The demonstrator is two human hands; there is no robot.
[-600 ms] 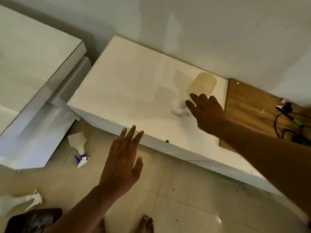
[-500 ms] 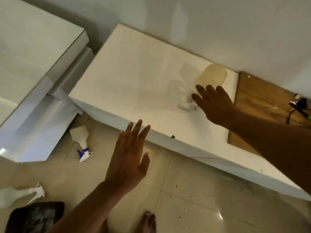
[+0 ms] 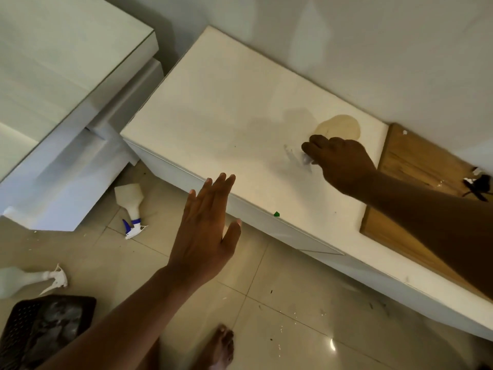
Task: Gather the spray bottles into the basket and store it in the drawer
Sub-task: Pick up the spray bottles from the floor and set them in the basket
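Note:
A cream spray bottle (image 3: 340,127) lies on the low white cabinet (image 3: 226,124), its neck and trigger hidden under my right hand (image 3: 337,162), which is closed around them. My left hand (image 3: 206,231) hovers flat and open above the cabinet's front edge, holding nothing. A second bottle with a blue and white trigger (image 3: 131,206) lies on the floor beside the cabinet. A third, white bottle (image 3: 32,280) lies at the left edge of the floor, just above the dark mesh basket (image 3: 40,329) in the lower left corner.
A white glass-topped table (image 3: 53,89) stands at the left. A wooden panel (image 3: 416,209) with black cables (image 3: 477,184) adjoins the cabinet's right end. A small green scrap (image 3: 276,214) lies on the cabinet edge. My bare foot (image 3: 220,348) rests on the tiled floor.
My right hand has come down and closed over the bottle's neck on the cabinet. My left hand has stayed open above the cabinet's front edge.

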